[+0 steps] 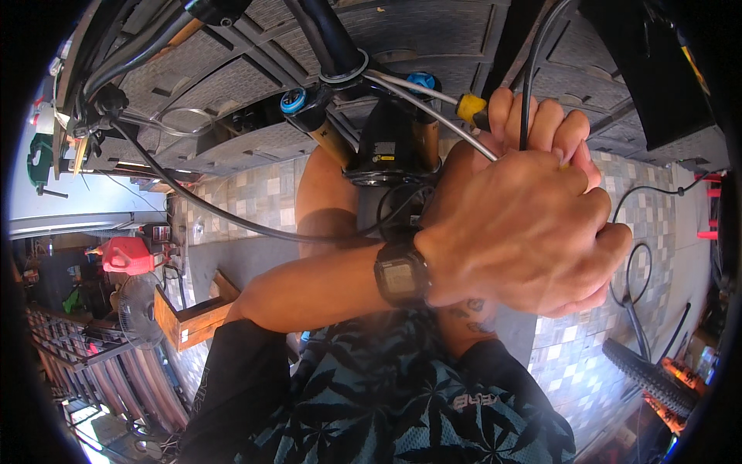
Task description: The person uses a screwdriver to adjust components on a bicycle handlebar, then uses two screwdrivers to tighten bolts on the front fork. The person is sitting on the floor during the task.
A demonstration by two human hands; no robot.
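Observation:
A black suspension fork [390, 147] with blue top caps and gold legs stands between my legs, its black steerer tube [321, 35] rising from the crown. Two metal screwdriver shafts run from the ring [345, 66] at the tube's base to my hands. My left hand [529, 232], watch on the wrist, reaches across to the right and is closed around the nearer screwdriver [437, 116]; its handle is hidden. Behind it, my right hand [541, 127] has its fingers curled around the screwdriver with a yellow and black handle [471, 108]. A black cable [529, 73] passes over the right fingers.
Handlebars [139, 50] with a drooping cable [247, 228] extend at the left. Dark textured panels [433, 31] stand ahead. A wooden step [197, 313], fan [141, 309] and red jug [127, 255] are at left; a tyre [649, 379] lies at lower right on the tiles.

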